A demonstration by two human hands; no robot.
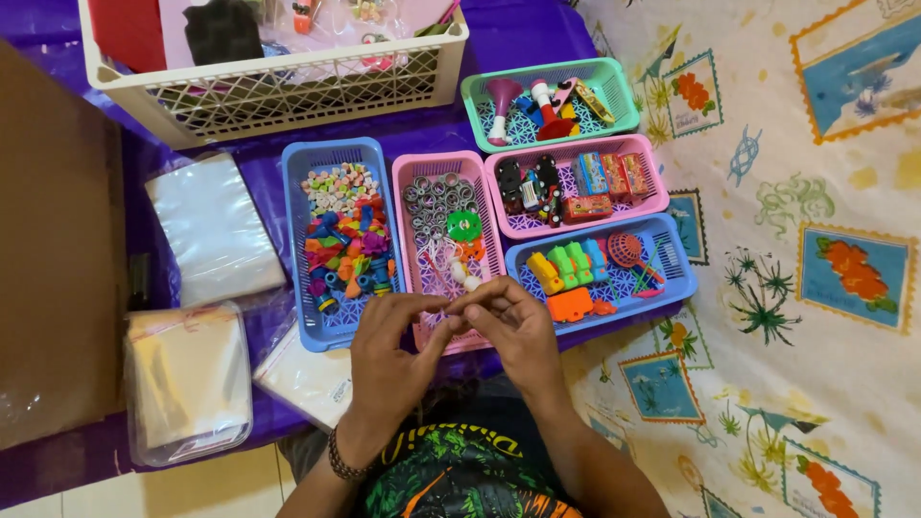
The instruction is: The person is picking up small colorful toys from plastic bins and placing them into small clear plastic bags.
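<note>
Here, a small white bead-like piece [471, 283] sits pinched at the fingertips of the right hand [513, 331], just above the near end of a narrow pink plastic basket [486, 251]. The left hand [389, 355] meets it fingertip to fingertip, thumb and forefinger curled in, though whether it grips anything of its own cannot be told. A dark beaded bracelet [342, 462] circles the left wrist.

The pink basket holds silver metal rings [439, 197], a round green plastic piece [463, 226] and a few orange bits. Touching its left side stands a blue plastic basket [295, 249] filled with pastel beads at the far end and bright mixed plastic pieces nearer the person. To the right are three more baskets stacked away from the body: a blue one [672, 251] with yellow, green and orange toys, a pink one [652, 192] with small toy cars and boxes, and a teal one [614, 82] with toy horns.

Stacks of clear plastic bags [213, 225] lie left of the baskets on a purple cloth [518, 34], with a further bundle [187, 379] nearer the person. A large white lattice basket [288, 91] stands at the far edge, and a floral printed sheet [787, 288] covers the right.
</note>
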